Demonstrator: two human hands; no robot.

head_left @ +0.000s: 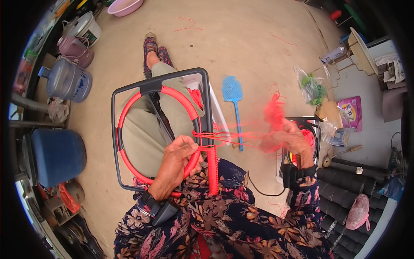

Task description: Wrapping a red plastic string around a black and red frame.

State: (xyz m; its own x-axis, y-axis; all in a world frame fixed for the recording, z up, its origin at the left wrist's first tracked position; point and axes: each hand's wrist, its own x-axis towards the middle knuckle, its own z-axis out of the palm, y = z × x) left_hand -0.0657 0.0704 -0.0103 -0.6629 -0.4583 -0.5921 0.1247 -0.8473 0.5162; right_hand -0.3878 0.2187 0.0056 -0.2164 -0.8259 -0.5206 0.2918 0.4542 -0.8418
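Nearest: floral top, dark, sleeves reaching forward. Dark frame rests over the lap; ring set inside it, mostly wrapped in red, with dark gaps. Lower stretch of the frame's right side bound in tight red coils.

Left hand at the ring's right side, thumb and fingers closed on it. Red cord runs in several strands from the frame's right bar, just beside that thumb, to the right hand. Right hand out to the side, fingers curled in on the cord; motion blur, so how tightly is hard to say. Loose red bundle above it, also smeared.

Farther: blue swatter on the floor, right of the frame. Blue bin and water jug at left. 2 patterned shoes ahead. Farthest: pink basin, partly out of view.
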